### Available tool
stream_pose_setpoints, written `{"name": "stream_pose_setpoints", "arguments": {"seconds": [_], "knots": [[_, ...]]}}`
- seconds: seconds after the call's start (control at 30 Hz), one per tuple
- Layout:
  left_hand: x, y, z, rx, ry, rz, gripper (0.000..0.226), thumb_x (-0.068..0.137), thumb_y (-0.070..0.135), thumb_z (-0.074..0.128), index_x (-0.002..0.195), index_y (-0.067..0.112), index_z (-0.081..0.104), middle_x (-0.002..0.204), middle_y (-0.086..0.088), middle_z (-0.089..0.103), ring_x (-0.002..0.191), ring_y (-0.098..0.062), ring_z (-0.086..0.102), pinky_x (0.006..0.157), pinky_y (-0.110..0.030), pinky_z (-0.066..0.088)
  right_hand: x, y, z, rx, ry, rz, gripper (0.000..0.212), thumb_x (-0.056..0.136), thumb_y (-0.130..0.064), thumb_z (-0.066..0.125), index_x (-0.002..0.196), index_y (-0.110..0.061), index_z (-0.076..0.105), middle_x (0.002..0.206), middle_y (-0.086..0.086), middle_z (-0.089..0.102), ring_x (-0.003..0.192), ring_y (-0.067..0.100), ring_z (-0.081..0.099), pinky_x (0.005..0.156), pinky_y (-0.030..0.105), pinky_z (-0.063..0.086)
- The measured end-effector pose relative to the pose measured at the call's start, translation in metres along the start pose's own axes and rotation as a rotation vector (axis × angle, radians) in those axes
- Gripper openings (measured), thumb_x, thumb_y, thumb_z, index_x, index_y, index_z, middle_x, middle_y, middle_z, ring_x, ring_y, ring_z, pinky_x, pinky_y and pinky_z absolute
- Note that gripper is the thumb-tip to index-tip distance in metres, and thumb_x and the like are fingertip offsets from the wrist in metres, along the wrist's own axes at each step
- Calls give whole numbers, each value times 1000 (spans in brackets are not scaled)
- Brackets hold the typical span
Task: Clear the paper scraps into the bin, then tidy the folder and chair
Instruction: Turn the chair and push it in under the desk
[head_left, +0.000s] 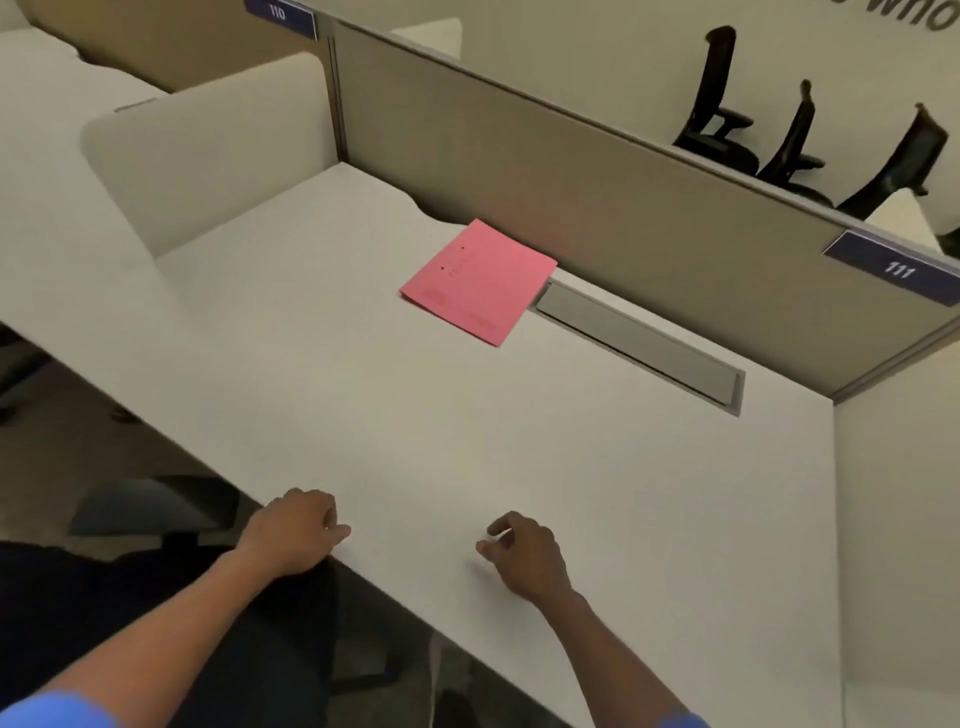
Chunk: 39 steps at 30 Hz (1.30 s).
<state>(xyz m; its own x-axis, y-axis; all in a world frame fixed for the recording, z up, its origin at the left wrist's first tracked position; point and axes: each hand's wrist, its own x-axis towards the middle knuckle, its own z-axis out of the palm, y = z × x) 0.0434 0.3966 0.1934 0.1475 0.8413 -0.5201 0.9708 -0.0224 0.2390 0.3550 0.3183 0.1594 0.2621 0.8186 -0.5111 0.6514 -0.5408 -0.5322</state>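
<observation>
At the desk's (467, 415) near edge my left hand (296, 532) rests curled, holding nothing I can see. My right hand (524, 553) pinches a small white scrap (491, 540) between fingertips. The pink folder (478, 283) lies flat by the back panel (571, 208).

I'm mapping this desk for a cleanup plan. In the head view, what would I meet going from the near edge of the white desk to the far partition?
Left hand and right hand at the near edge of the white desk → flat pink paper folder → long grey cable-tray flap → beige fabric partition.
</observation>
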Motion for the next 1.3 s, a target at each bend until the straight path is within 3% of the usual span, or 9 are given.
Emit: {"name": "stream_pose_setpoints", "arguments": {"seconds": [0.13, 0.43, 0.67, 0.87, 1.03, 1.3], "knots": [[-65, -21, 33, -58, -7, 3, 27, 94, 57, 64, 90, 30, 67, 90, 10, 69, 86, -14, 66, 80, -37, 58, -59, 13, 25, -51, -30, -34, 26, 86, -47, 74, 106, -32, 69, 94, -14, 69, 88, 10, 65, 76, 30, 47], [-171, -42, 109, -186, -147, -51, 23, 99, 49, 65, 107, 28, 71, 99, 6, 71, 92, -11, 68, 90, -40, 61, -148, 54, 66, -258, -138, -151, 25, 89, -47, 74, 109, -33, 70, 110, -9, 74, 100, 13, 68, 90, 35, 57], [-229, -54, 160, -272, -166, -153, 24, 98, 46, 67, 108, 25, 72, 102, 4, 72, 95, -13, 69, 91, -40, 60, -183, 76, 93, -387, -301, -234, 20, 92, -47, 71, 107, -39, 61, 106, -16, 66, 96, 5, 62, 83, 27, 50], [-286, -63, 206, -294, -112, -256, 21, 96, 50, 68, 95, 29, 68, 99, 5, 71, 91, -13, 68, 84, -38, 58, -225, 102, 118, -415, -413, -309, 20, 93, -45, 71, 109, -38, 62, 111, -13, 69, 99, 4, 64, 89, 31, 56], [-338, -68, 251, -341, -90, -357, 31, 90, 56, 70, 96, 27, 74, 102, 2, 75, 96, -21, 72, 89, -41, 60, -262, 131, 139, -426, -458, -347, 26, 91, -48, 71, 113, -35, 66, 111, -14, 70, 102, 5, 67, 94, 38, 59], [-424, -107, 313, -414, -55, -469, 36, 84, 54, 69, 86, 19, 72, 93, 0, 76, 91, -26, 73, 82, -41, 61, -318, 153, 194, -581, -561, -400, 38, 82, -58, 65, 108, -30, 65, 107, -8, 74, 102, 18, 71, 87, 43, 60]]}}
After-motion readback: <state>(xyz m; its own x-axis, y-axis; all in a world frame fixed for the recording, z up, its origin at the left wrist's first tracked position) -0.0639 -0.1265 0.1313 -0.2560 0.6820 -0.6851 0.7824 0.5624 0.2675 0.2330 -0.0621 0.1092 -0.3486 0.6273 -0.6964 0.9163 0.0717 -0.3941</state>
